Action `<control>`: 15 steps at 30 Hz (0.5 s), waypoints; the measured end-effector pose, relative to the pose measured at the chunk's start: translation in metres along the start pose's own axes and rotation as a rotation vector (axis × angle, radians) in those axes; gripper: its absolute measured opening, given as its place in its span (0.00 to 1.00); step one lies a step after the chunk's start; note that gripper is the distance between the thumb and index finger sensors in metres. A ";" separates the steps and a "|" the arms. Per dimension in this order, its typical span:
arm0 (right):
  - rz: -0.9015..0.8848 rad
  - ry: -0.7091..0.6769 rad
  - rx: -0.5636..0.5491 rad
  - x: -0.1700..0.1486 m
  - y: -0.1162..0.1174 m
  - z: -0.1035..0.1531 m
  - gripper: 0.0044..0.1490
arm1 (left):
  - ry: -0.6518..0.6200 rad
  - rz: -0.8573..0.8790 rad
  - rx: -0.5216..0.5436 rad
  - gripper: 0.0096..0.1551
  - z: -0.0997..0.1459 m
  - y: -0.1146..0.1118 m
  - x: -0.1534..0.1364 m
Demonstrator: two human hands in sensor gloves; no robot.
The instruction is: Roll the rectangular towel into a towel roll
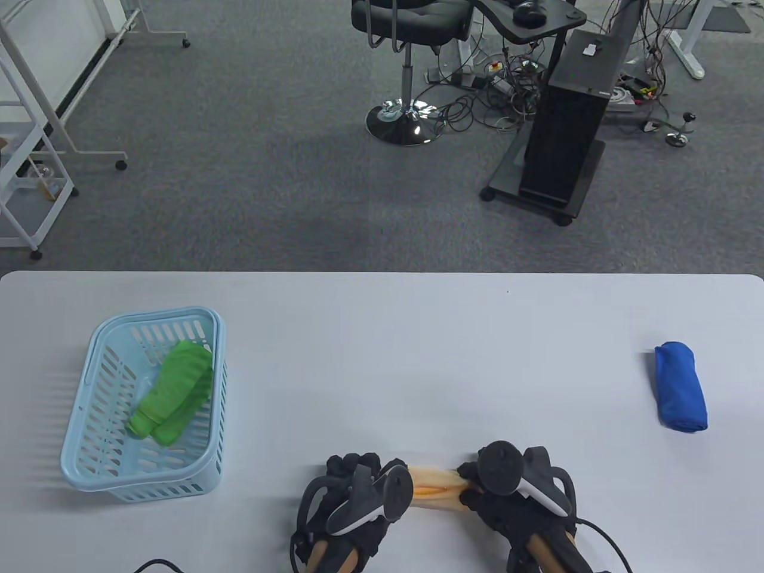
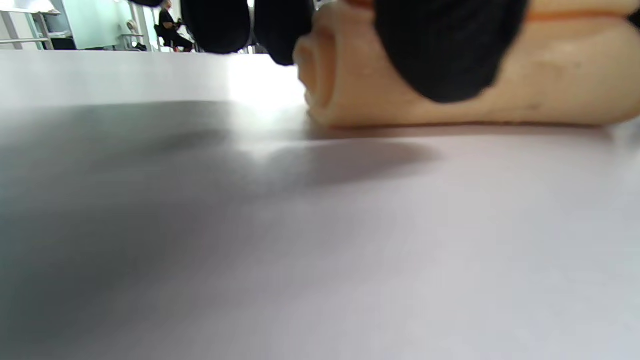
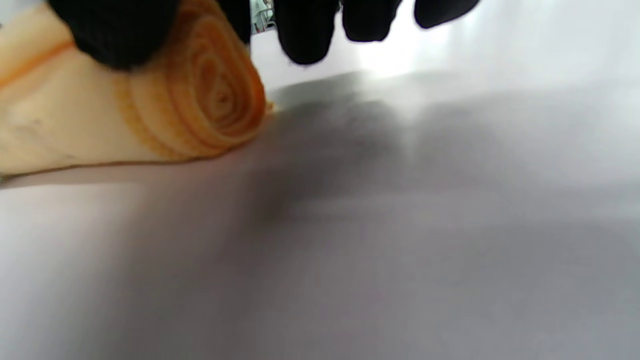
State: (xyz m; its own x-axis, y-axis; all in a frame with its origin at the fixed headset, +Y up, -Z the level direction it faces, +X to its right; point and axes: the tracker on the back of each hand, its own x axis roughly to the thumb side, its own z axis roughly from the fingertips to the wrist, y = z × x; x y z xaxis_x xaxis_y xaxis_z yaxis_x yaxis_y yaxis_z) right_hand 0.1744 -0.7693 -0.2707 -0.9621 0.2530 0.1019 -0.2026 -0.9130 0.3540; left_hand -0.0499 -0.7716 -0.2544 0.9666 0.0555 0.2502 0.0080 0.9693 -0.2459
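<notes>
A peach-orange towel (image 1: 436,486) lies rolled into a tight cylinder on the white table (image 1: 382,358) near the front edge. My left hand (image 1: 358,483) rests on its left end and my right hand (image 1: 495,480) on its right end. In the left wrist view the roll (image 2: 550,85) lies flat on the table with a gloved finger (image 2: 440,45) pressed on its front. In the right wrist view the spiral end of the roll (image 3: 215,105) shows, with a gloved finger (image 3: 115,30) on top of it. The trackers hide most of both hands from above.
A light blue plastic basket (image 1: 89,412) stands at the left with a rolled green towel (image 1: 173,391) inside. A rolled blue towel (image 1: 680,385) lies at the right of the table. Beyond the far edge are carpet, a chair and a desk.
</notes>
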 end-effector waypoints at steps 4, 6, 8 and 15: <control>0.003 -0.019 -0.052 0.001 -0.004 0.004 0.46 | -0.002 0.024 0.015 0.38 -0.003 0.000 0.000; -0.014 -0.060 -0.042 0.002 -0.005 0.005 0.49 | 0.002 0.038 0.000 0.37 -0.003 0.000 -0.002; -0.007 -0.068 -0.021 0.003 -0.001 0.004 0.51 | -0.002 0.064 -0.010 0.36 -0.003 0.000 -0.004; 0.074 -0.032 -0.002 0.003 0.009 -0.003 0.49 | 0.001 0.131 -0.014 0.38 -0.001 0.003 -0.011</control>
State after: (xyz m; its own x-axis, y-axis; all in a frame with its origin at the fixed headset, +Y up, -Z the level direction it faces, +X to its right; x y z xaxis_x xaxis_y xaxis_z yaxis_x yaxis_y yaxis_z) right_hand 0.1688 -0.7775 -0.2699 -0.9682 0.1944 0.1572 -0.1312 -0.9303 0.3425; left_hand -0.0605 -0.7698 -0.2588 0.9597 0.1815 0.2144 -0.1150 0.9501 -0.2898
